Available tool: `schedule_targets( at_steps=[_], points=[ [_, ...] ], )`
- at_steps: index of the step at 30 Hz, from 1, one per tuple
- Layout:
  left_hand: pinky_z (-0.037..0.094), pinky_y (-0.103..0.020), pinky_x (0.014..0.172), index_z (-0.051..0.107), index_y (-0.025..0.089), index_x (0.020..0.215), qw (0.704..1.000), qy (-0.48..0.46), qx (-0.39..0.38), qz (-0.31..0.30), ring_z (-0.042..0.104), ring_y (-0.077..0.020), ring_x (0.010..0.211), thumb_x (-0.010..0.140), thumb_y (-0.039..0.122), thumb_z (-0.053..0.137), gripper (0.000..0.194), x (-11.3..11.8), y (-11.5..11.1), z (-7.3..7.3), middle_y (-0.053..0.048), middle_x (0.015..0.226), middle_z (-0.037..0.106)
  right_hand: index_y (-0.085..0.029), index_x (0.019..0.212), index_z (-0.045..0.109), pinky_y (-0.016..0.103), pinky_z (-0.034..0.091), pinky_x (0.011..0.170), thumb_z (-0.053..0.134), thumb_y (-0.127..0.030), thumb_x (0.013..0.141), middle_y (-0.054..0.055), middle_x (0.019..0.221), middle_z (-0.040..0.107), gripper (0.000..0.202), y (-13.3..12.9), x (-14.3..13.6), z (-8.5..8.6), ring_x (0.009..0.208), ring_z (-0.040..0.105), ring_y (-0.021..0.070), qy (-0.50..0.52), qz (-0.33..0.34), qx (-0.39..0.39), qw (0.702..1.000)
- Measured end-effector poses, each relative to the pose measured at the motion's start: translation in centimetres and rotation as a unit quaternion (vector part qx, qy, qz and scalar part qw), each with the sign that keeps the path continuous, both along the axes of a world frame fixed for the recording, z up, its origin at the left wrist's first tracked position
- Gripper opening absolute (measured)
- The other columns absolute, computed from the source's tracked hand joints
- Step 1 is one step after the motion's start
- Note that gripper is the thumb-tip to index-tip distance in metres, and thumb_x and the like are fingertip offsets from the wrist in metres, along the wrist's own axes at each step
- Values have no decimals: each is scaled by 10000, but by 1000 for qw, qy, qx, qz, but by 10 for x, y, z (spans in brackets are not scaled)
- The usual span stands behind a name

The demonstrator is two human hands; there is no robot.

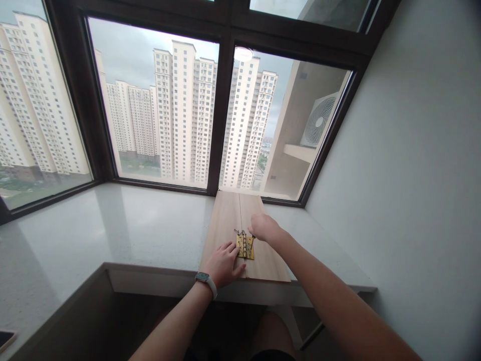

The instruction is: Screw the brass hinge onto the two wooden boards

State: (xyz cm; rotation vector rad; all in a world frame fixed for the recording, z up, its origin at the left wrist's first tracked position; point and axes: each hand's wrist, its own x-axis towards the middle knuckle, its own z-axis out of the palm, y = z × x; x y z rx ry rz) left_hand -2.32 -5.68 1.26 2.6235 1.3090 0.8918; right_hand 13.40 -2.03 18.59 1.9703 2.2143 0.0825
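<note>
A brass hinge (245, 246) lies open across the seam between two light wooden boards (225, 220) on the white counter. My left hand (224, 262), with a watch on its wrist, rests on the boards at the hinge's left side, fingers spread and fingertips touching the left leaf. My right hand (264, 227) is closed around a small tool (253, 239), mostly hidden in the fist, whose thin shaft points down at the hinge's right leaf. Several small screws (241, 232) lie at the top edge of the hinge.
The white stone counter (158, 225) runs along a dark-framed window (221, 120), which rises behind the boards. A pale wall (406, 150) stands on the right. Part of a dark flat object (6, 339) shows at the lower left edge.
</note>
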Motion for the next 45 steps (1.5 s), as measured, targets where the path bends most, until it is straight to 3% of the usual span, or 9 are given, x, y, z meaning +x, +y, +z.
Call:
schedule_targets(
  at_steps=[7, 10, 15, 20, 25, 29, 40, 45],
  points=[
    [359, -462, 1128, 527, 244, 1368, 1000, -1, 1, -1, 443, -300, 1355, 901, 519, 559, 543, 0, 1, -1, -93, 1414, 555, -166, 1050, 727, 302, 514, 796, 558, -370, 907, 159, 1059, 734, 301, 1, 5, -1, 983, 696, 247, -16, 67, 5, 998],
    [362, -464, 1125, 531, 242, 1362, 1000, 0, 1, 1, 445, -303, 1352, 900, 523, 558, 541, 0, 1, 0, -93, 1410, 558, -186, 1055, 726, 298, 511, 797, 618, -422, 873, 147, 1066, 735, 317, 1, 4, 1, 996, 691, 245, -13, 46, 18, 999],
    [368, -464, 1123, 531, 246, 1358, 1000, 0, 2, -3, 448, -301, 1348, 899, 530, 557, 540, 0, 1, 2, -84, 1395, 571, -186, 1095, 703, 312, 520, 775, 753, -589, 724, 143, 1060, 737, 550, 0, 0, 1, 996, 690, 269, 9, -12, 42, 999],
    [367, -458, 1124, 536, 243, 1353, 1000, -3, 3, -1, 450, -302, 1345, 898, 529, 562, 538, 1, -1, 6, -89, 1381, 579, -161, 1078, 716, 316, 514, 796, 577, -591, 883, 198, 1088, 726, 492, -4, -8, -1, 1004, 697, 261, 32, -62, 57, 996],
    [370, -457, 1123, 536, 236, 1355, 1000, -1, 0, 1, 449, -301, 1345, 899, 527, 560, 542, 2, -2, 7, -93, 1389, 572, -156, 1017, 733, 289, 521, 719, 538, -302, 915, 177, 1013, 743, 264, -3, -9, -6, 918, 717, 250, 33, -55, 90, 994],
    [368, -450, 1126, 535, 241, 1356, 1000, 1, 0, 0, 446, -302, 1346, 899, 527, 561, 540, 2, -2, 7, -90, 1389, 571, -146, 990, 743, 267, 513, 692, 495, -188, 878, 171, 960, 745, 275, -2, -6, -8, 884, 718, 237, 28, -14, 101, 994],
    [383, -448, 1114, 537, 233, 1353, 1000, 1, 8, 3, 459, -298, 1328, 896, 532, 561, 547, 1, 1, 1, -90, 1380, 574, -162, 997, 747, 297, 499, 782, 509, -360, 910, 150, 1004, 744, 322, -6, 5, -3, 926, 701, 238, -30, 107, 72, 991],
    [378, -451, 1119, 541, 233, 1350, 1000, 0, 10, 1, 456, -298, 1331, 899, 534, 557, 542, 2, 1, 1, -88, 1373, 581, -175, 1039, 739, 328, 496, 822, 371, -468, 991, 161, 1015, 747, 473, -10, 0, -4, 944, 699, 241, -25, 56, 108, 992]
  ],
)
